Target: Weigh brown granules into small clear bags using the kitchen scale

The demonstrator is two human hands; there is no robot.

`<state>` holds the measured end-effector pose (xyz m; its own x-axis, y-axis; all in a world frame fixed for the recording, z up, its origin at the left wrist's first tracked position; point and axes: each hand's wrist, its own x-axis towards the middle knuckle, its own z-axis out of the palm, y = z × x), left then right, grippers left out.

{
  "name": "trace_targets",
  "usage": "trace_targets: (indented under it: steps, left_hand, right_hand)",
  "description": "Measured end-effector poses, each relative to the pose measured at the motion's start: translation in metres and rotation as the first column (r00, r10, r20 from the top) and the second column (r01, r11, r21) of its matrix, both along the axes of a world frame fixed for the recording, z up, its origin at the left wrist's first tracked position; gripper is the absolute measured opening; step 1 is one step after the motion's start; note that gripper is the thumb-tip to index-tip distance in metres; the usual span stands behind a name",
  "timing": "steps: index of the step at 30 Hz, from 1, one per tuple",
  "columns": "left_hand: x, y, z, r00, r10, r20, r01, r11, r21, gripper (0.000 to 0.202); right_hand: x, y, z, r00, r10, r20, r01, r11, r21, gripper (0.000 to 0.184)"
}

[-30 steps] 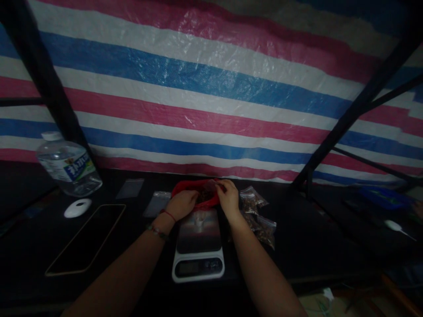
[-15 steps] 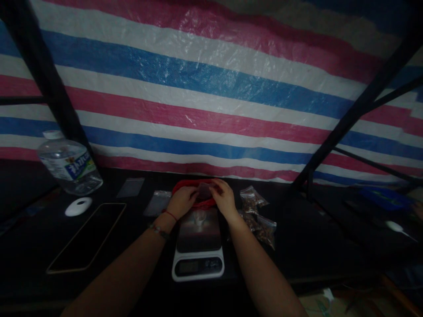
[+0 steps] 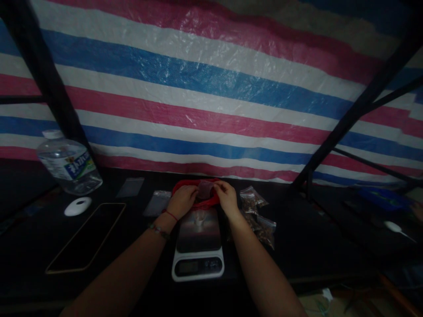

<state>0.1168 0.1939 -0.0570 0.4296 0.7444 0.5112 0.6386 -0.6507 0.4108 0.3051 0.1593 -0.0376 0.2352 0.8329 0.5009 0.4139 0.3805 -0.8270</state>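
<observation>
Between my two hands is a small clear plastic bag [image 3: 205, 189], held over a red basket [image 3: 211, 202]. My left hand [image 3: 183, 199] pinches the bag's left side, and my right hand [image 3: 227, 196] pinches its right edge. Whatever lies in the basket is hidden by the bag and hands. Just in front of the basket stands a white kitchen scale [image 3: 198, 278] with a metal plate, on which sits a small clear cup [image 3: 199, 217]. Right of my right wrist lie several filled zip bags [image 3: 250, 201] with brown bits inside.
Flat clear bags [image 3: 157, 203] lie left of my left hand, another bag [image 3: 130, 187] farther left. A phone [image 3: 86, 237], a white mouse [image 3: 78, 206] and a large plastic bottle [image 3: 70, 165] stand at the left. At far right are a blue tray [image 3: 383, 199] and a white spoon-like thing [image 3: 394, 226].
My right hand has moved slightly right, and the clear bag between my hands now shows wider. My left hand has barely moved.
</observation>
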Motion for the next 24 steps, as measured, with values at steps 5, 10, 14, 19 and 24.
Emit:
trace_targets:
  steps: [5, 10, 14, 19, 24]
  left_hand:
    - [0.000, -0.001, 0.005, 0.999, 0.039, 0.000, -0.039, 0.999, -0.014, 0.025]
    - [0.001, -0.001, 0.004, 0.995, 0.077, 0.067, -0.075, 0.997, -0.035, 0.026]
    - [0.001, -0.002, 0.003, 0.989, 0.056, 0.140, -0.052, 0.998, -0.029, 0.028]
    - [0.001, -0.004, 0.003, 0.968, 0.018, 0.250, -0.011, 1.000, -0.029, 0.031]
    - [0.001, -0.005, 0.003, 0.958, 0.028, 0.285, -0.020, 0.999, -0.032, 0.031]
  right_hand:
    - [0.003, -0.003, 0.004, 0.985, -0.076, 0.157, 0.056, 0.991, 0.124, 0.020]
    - [-0.001, -0.008, 0.009, 0.972, -0.077, 0.222, 0.035, 0.981, 0.190, 0.026]
    - [-0.002, -0.006, 0.006, 0.985, -0.063, 0.162, 0.046, 0.993, 0.105, 0.019]
    - [-0.003, -0.001, -0.001, 0.994, 0.040, -0.099, -0.038, 0.999, 0.024, 0.017]
    - [-0.012, 0.000, -0.004, 0.927, 0.218, -0.306, -0.232, 0.973, -0.010, 0.030]
